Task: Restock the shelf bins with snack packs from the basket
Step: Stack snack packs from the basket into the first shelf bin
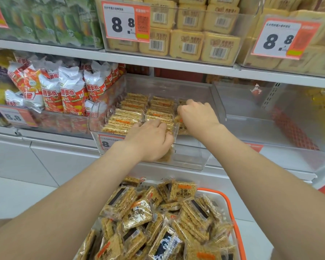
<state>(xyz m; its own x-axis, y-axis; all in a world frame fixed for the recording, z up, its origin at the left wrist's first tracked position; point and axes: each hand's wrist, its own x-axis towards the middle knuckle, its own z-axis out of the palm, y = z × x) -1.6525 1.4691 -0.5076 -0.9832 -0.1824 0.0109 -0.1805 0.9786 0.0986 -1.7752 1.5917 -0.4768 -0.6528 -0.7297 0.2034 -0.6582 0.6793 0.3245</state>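
Observation:
A clear plastic shelf bin [191,156] on the middle shelf holds two neat rows of golden rice-cracker snack packs [131,111]. My left hand [150,139] reaches over the bin's front edge, fingers curled around packs at the front of the second row. My right hand [195,115] is inside the bin on the right, gripping a pack [183,128] that stands on edge there. Below, an orange-rimmed basket [231,205] is heaped with several loose packs of the same snack [139,212].
To the left stands a bin of red-and-white snack bags [64,91]. At the right sits a clear bin [270,119] with little in it. The upper shelf carries yellow packs [186,44] and price tags [126,21]. White shelf base and floor lie below.

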